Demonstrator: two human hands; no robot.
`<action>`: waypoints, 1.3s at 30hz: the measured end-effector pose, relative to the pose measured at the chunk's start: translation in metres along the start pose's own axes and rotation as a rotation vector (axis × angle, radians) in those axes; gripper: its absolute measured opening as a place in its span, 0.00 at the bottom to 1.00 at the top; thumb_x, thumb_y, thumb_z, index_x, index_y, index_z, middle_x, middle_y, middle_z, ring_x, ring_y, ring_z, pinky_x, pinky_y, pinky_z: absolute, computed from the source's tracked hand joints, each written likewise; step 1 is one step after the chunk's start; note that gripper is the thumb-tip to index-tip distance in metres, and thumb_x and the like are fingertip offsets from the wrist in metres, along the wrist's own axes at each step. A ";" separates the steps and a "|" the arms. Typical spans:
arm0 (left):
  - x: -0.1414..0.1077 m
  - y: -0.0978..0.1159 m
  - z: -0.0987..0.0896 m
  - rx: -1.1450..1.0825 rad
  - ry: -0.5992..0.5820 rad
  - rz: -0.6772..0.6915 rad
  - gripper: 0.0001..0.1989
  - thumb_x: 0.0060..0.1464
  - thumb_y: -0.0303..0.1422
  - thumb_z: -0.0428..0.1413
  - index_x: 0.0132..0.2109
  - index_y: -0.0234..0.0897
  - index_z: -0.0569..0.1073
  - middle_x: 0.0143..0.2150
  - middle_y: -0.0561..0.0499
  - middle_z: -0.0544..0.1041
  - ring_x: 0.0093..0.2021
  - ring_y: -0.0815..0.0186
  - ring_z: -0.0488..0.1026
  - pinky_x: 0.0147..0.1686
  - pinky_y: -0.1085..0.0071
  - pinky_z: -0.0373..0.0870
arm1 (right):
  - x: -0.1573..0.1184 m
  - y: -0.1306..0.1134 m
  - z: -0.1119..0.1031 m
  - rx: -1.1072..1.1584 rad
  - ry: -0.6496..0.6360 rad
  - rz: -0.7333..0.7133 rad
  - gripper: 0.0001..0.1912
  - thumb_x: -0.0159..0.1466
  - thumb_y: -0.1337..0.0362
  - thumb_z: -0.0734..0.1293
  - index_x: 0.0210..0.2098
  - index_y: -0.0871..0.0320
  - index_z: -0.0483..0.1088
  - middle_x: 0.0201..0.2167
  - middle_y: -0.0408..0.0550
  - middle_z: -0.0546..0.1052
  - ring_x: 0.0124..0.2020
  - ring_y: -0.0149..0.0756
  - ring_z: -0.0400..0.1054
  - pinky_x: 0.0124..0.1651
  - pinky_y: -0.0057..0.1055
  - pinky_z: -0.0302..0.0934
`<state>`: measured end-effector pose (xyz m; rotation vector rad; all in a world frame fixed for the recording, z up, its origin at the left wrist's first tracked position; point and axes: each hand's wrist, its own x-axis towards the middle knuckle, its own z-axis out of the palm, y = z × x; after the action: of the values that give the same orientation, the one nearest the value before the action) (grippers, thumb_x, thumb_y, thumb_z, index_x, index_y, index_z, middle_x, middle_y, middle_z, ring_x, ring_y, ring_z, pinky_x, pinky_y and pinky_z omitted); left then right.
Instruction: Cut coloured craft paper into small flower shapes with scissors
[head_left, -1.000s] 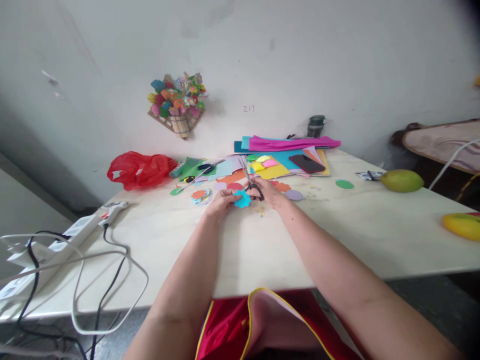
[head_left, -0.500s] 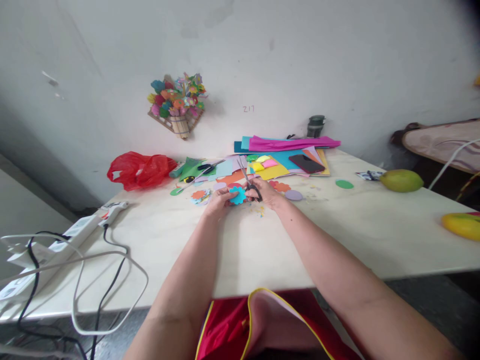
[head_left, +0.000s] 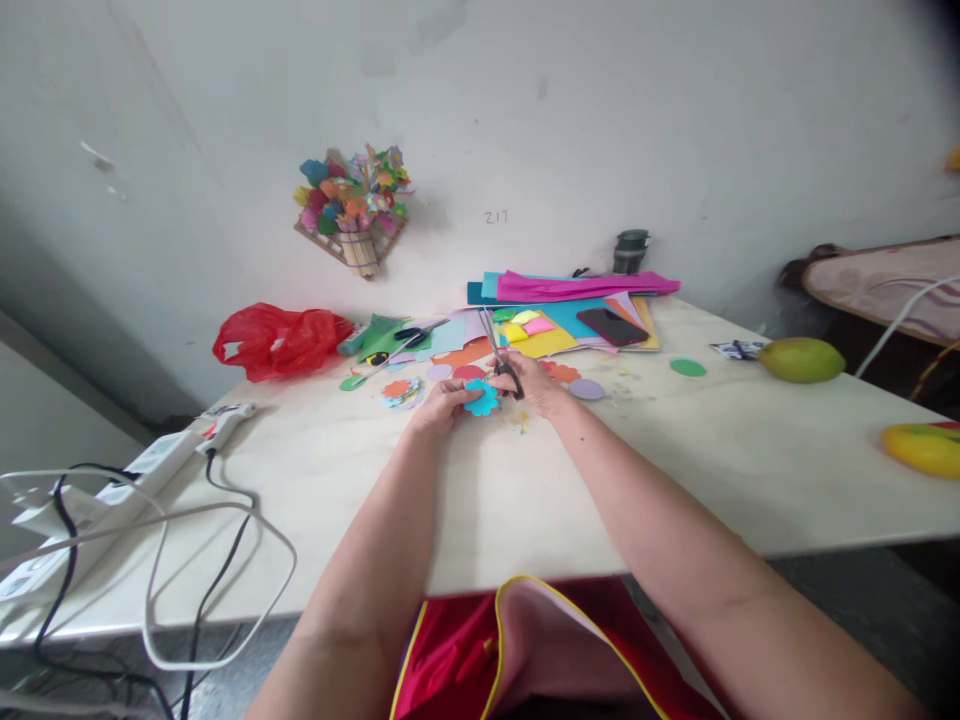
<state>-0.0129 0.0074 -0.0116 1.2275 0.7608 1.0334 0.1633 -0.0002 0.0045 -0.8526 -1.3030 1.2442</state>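
My left hand (head_left: 442, 405) pinches the left edge of a blue scalloped paper flower (head_left: 481, 398) above the table. Close by on the right, my right hand (head_left: 531, 380) is wrapped round the black handles of a pair of scissors (head_left: 510, 378), whose blades point up and away from me. The flower lies between both hands, near the scissor handles. Behind them are an orange paper flower (head_left: 397, 389), a lilac disc (head_left: 586, 389) and a red disc (head_left: 469, 372). Small paper scraps (head_left: 517, 422) lie just below my right hand.
A red plastic bag (head_left: 281, 342) and a second pair of scissors (head_left: 411, 337) lie at the back left. Coloured sheets (head_left: 551, 345) and a phone (head_left: 613, 326) are behind my hands. A power strip (head_left: 154, 462) with cables lies left, a green mango (head_left: 802, 360) right.
The blue flower has shifted slightly right and down and shows more of its face. The scissors have tilted a little, and my right fingers have drawn slightly away from the flower.
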 end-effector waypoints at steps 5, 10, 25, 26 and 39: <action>0.002 -0.003 -0.002 -0.010 0.043 0.006 0.14 0.33 0.31 0.70 0.27 0.30 0.76 0.25 0.47 0.78 0.24 0.67 0.74 0.28 0.72 0.70 | -0.001 0.000 0.000 -0.015 -0.015 0.010 0.18 0.40 0.68 0.73 0.32 0.59 0.68 0.20 0.36 0.70 0.17 0.26 0.63 0.19 0.22 0.53; 0.002 -0.003 -0.004 -0.043 0.072 0.039 0.14 0.34 0.33 0.69 0.28 0.32 0.75 0.29 0.46 0.80 0.28 0.62 0.77 0.32 0.68 0.73 | -0.002 -0.003 0.000 -0.029 0.012 0.021 0.18 0.41 0.67 0.74 0.32 0.58 0.68 0.21 0.37 0.71 0.17 0.26 0.64 0.17 0.22 0.50; 0.002 -0.005 -0.006 0.021 -0.034 0.006 0.14 0.33 0.34 0.70 0.28 0.30 0.78 0.27 0.45 0.79 0.25 0.67 0.73 0.28 0.72 0.68 | -0.006 -0.009 -0.006 0.011 -0.015 0.045 0.25 0.39 0.61 0.77 0.34 0.59 0.66 0.20 0.38 0.72 0.18 0.27 0.65 0.18 0.22 0.49; 0.001 -0.004 -0.005 0.022 -0.043 0.008 0.14 0.33 0.34 0.70 0.28 0.30 0.79 0.27 0.45 0.79 0.25 0.67 0.73 0.28 0.73 0.68 | -0.007 -0.010 -0.006 0.015 -0.029 0.045 0.24 0.39 0.62 0.77 0.34 0.59 0.67 0.19 0.38 0.71 0.18 0.27 0.64 0.19 0.22 0.50; 0.002 -0.004 -0.003 -0.029 0.079 0.017 0.14 0.33 0.31 0.69 0.29 0.31 0.77 0.27 0.47 0.78 0.26 0.66 0.74 0.30 0.70 0.72 | -0.004 -0.006 0.001 -0.052 -0.010 0.043 0.17 0.41 0.67 0.73 0.31 0.58 0.68 0.18 0.37 0.70 0.17 0.27 0.63 0.21 0.23 0.55</action>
<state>-0.0138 0.0101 -0.0161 1.1757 0.7950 1.1091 0.1642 -0.0057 0.0091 -0.9163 -1.3369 1.2539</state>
